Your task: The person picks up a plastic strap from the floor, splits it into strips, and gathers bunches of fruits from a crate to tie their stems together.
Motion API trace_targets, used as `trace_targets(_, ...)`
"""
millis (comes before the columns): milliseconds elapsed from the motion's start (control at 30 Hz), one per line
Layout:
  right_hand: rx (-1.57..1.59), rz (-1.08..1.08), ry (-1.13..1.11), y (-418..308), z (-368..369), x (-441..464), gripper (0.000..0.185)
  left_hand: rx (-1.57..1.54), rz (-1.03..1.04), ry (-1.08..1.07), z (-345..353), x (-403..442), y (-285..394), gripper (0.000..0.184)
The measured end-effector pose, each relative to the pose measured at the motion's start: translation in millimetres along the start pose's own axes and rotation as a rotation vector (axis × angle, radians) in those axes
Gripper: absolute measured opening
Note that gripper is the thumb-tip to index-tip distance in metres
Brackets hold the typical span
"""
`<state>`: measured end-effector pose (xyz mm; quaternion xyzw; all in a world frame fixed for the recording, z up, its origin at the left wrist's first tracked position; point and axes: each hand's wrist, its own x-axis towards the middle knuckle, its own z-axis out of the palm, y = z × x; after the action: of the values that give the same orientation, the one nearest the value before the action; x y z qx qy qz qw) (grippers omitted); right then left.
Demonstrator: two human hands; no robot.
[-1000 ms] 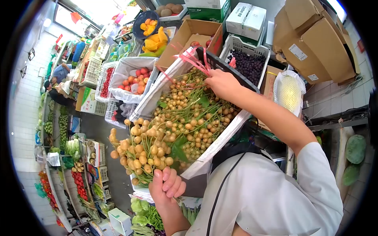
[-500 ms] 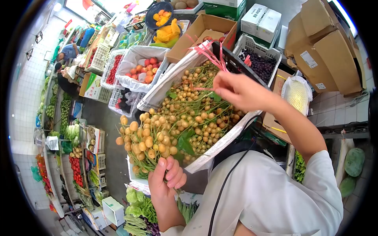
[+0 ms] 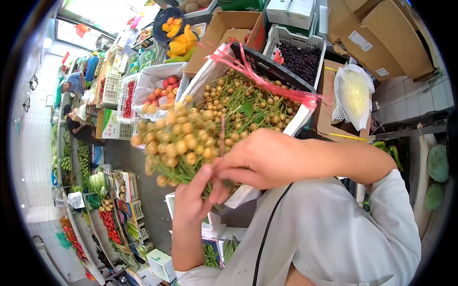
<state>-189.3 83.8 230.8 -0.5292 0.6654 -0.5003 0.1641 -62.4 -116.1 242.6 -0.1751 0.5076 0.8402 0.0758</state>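
Your left hand (image 3: 193, 193) is closed on the stems of a bunch of round yellow-brown fruit (image 3: 179, 138). The bunch is raised in front of the near end of a white-walled crate (image 3: 298, 119), which holds more of the same fruit (image 3: 238, 100).

Change noted: half a second ago your right hand (image 3: 262, 152) was over that crate, near the pink ties; it is now beside your left hand, at the stems. As a result, both hands meet at the base of the bunch. The fingers of your right hand appear pinched on a thin pink strip (image 3: 223, 128), which rises from them. The remaining pink ties (image 3: 281, 90) now lie along the crate's dark panel (image 3: 272, 69) and hang over its corner.

Not verified: the bunch is blurred, and your fingers cover the gripped stems. Whether the strip passes around them cannot be told, nor can its lower end be seen. Your right hand hides part of the crate's near side.
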Motion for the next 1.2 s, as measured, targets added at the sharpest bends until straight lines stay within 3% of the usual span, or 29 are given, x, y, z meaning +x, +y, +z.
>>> trace_targets(67,0.006,0.057,0.026,5,-6,1,0.017,0.144,-0.147,-0.095,-2,9,-1,0.037)
trace_targets(100,0.029,0.047,-0.007,5,-11,-2,0.012,0.162,-0.249,-0.035,9,11,8,0.031)
trace_targets(133,0.032,0.045,-0.019,4,-15,-7,0.012,0.154,-0.246,-0.026,8,12,11,0.031)
trace_targets(200,-0.033,0.104,-0.131,4,-22,-15,0.012,0.029,-0.506,-0.091,2,13,19,0.025)
trace_targets(267,-0.029,0.04,-0.161,9,-21,-25,0.012,0.072,-0.557,-0.057,8,16,22,0.025)
trace_targets(367,-0.102,-0.062,-0.08,5,-20,-32,0.014,0.527,-0.655,-0.11,9,18,22,0.028)
trace_targets(467,-0.175,-0.111,-0.087,-3,-26,-33,0.01,0.715,-0.584,-0.148,26,19,35,0.025)
trace_targets(533,-0.21,-0.181,-0.058,-9,-33,-33,0.014,0.659,-0.63,-0.135,26,21,39,0.024)
trace_targets(600,-0.255,-0.179,-0.092,-13,-40,-32,0.019,1.002,-0.577,-0.059,36,19,45,0.026)
trace_targets(633,-0.301,-0.164,-0.124,-16,-42,-32,0.024,1.005,-0.576,-0.051,36,17,46,0.026)
trace_targets(733,-0.346,-0.184,-0.129,-32,-49,-28,0.027,1.244,-0.457,-0.048,31,15,48,0.026)
trace_targets(800,-0.399,-0.248,-0.117,-46,-61,-22,0.025,1.533,-0.124,-0.171,25,12,54,0.026)
trace_targets(833,-0.449,-0.3,-0.11,-50,-66,-18,0.024,1.549,-0.118,-0.162,29,9,61,0.026)
trace_targets(900,-0.469,-0.419,-0.028,-53,-76,-2,0.024,1.797,-0.3,0.013,43,2,77,0.026)
trace_targets(933,-0.488,-0.521,0.042,-54,-81,7,0.025,1.822,-0.294,0.022,41,0,80,0.026)
trace_targets(1067,-0.506,-0.65,0.232,-53,-90,53,0.007,1.984,-0.074,0.106,27,-15,74,0.021)
trace_targets(1200,-0.436,-0.7,0.253,-49,-83,74,0.009,2.179,0.014,0.135,28,-31,72,0.009)
